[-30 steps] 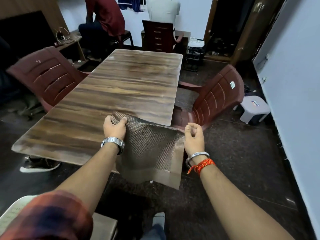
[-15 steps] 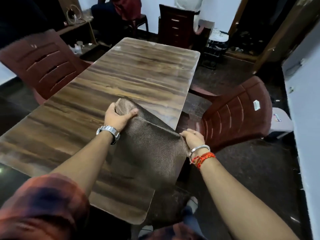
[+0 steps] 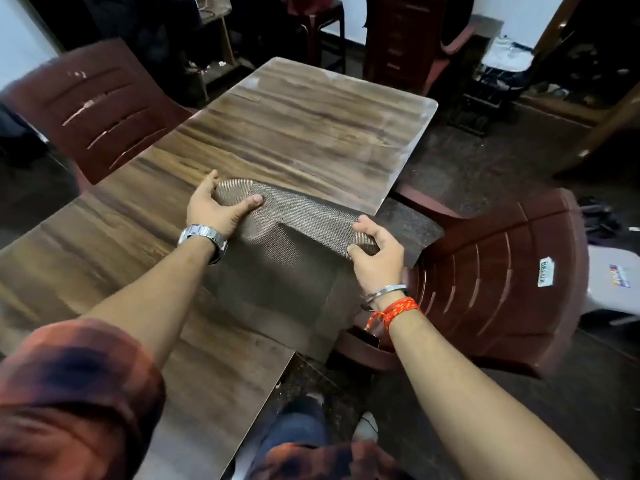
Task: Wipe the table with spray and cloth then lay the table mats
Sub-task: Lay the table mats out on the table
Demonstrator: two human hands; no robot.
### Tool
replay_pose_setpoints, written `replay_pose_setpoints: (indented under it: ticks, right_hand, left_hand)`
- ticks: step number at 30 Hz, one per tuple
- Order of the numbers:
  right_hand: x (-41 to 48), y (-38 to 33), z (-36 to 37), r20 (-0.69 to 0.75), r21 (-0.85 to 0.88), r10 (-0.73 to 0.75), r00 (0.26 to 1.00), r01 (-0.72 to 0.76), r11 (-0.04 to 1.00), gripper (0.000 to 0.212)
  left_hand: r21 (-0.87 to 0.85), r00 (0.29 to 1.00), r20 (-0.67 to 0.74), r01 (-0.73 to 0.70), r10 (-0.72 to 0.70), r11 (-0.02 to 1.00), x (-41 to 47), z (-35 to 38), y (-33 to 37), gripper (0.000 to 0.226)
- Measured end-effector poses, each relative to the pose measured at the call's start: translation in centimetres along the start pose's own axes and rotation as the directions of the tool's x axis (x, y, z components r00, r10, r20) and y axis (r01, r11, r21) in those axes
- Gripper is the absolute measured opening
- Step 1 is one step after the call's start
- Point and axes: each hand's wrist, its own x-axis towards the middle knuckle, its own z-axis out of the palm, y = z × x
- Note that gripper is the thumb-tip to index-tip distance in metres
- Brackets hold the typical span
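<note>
Hands hold the woven mat [image 3: 294,244] by its two far corners, so that it can be spread flat without folds. The left hand [image 3: 211,211] is closed on the far left corner, thumb on top and fingers curled under. The right hand [image 3: 375,258] pinches the far right corner, which hangs just past the right edge of the surface [image 3: 311,133]. Most of the mat lies on the wood, but a ridge stands between the hands, so it is not yet flat. Compared with half a second ago, the mat is further in over the surface and lies lower, and the right hand has turned so that its fingers wrap the corner. A brown plastic chair [image 3: 502,282] stands just beside the right hand.
</note>
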Motion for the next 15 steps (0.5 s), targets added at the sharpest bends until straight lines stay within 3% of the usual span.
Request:
replay_pose_setpoints:
  ticks: [4,6,8,10,12,15]
  right_hand:
    - [3.1,-0.5,1.1,-0.016,0.077,-0.171,0.985,0.172,0.982,0.039]
    - [4.4,0.0,1.8,-0.018,0.044,-0.194,0.981,0.195,0.980,0.037]
    - [5.4,1.2,2.6,0.025,-0.055,-0.095,0.995,0.096,0.994,0.037]
    - [6.0,3.0,3.3,0.091,-0.256,0.090,0.992,-0.064,0.965,0.039]
    - [6.2,4.7,4.0,0.139,-0.463,0.204,0.969,-0.119,0.878,0.045]
    - [6.4,6.6,4.8,0.246,-0.717,0.344,0.906,-0.069,0.693,0.063]
  left_hand:
    - [-0.034,0.992,-0.072,-0.106,0.104,0.994,3.6,2.0,1.8,0.072]
    - [-0.039,0.989,-0.099,-0.116,0.112,0.992,5.3,2.8,1.2,0.066]
    - [0.193,0.996,-0.046,-0.062,0.073,0.979,6.6,3.6,-0.1,0.072]
    - [0.520,0.997,0.074,-0.056,0.020,0.853,7.2,5.1,-2.4,0.081]
    - [0.623,0.976,0.212,-0.101,-0.043,0.776,7.0,7.2,-3.8,0.085]
    - [0.707,0.910,0.390,-0.198,-0.140,0.679,5.8,10.9,-5.6,0.084]
